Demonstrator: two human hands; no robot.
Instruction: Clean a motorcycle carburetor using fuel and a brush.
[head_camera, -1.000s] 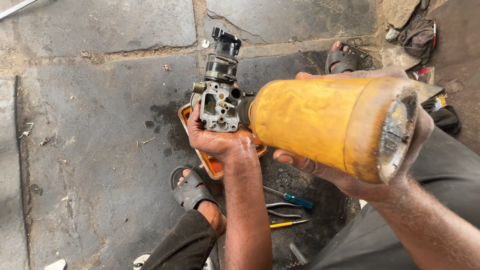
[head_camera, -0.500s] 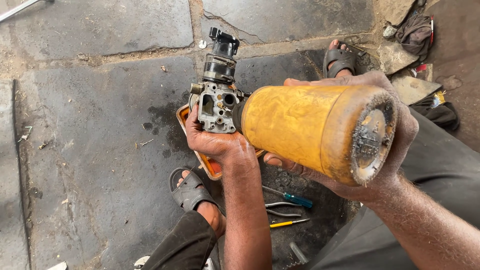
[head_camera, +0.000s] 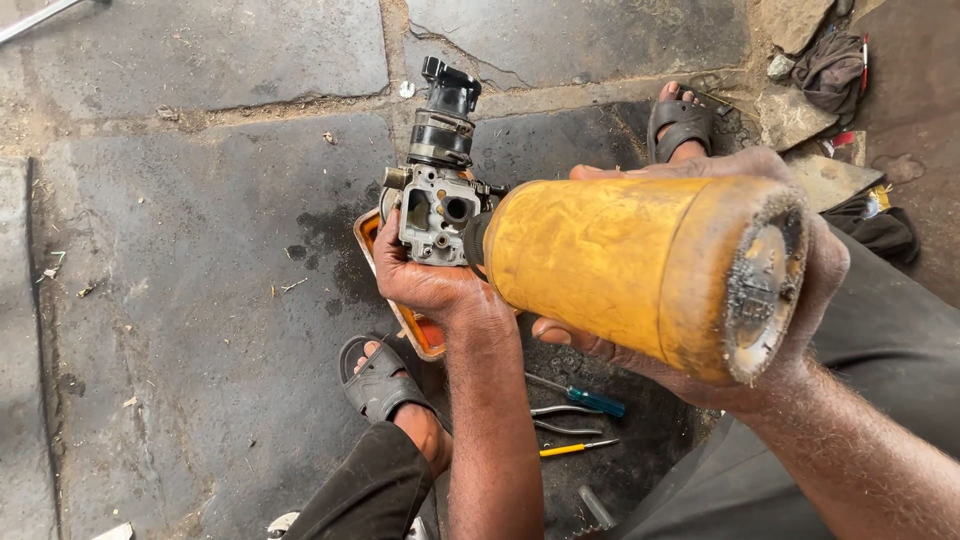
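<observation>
My left hand (head_camera: 425, 285) grips a grimy metal carburetor (head_camera: 437, 205) with a black rubber collar on top, holding it upright over an orange tray (head_camera: 425, 335). My right hand (head_camera: 800, 290) is wrapped around a large dirty yellow can (head_camera: 640, 265), tipped on its side with its neck pressed against the carburetor's open side. The can's dented, rusty base faces the camera at the right.
Dark stone slabs with an oil stain form the floor. A blue-handled screwdriver (head_camera: 585, 395), pliers (head_camera: 560, 420) and a yellow-handled tool (head_camera: 575, 448) lie between my legs. My sandalled feet (head_camera: 380, 380) (head_camera: 680, 125) flank the tray. A rag (head_camera: 830, 65) and stones sit at the top right.
The can has swung slightly rightward and lower in view, its base turning more to the right. The carburetor stays held over the tray.
</observation>
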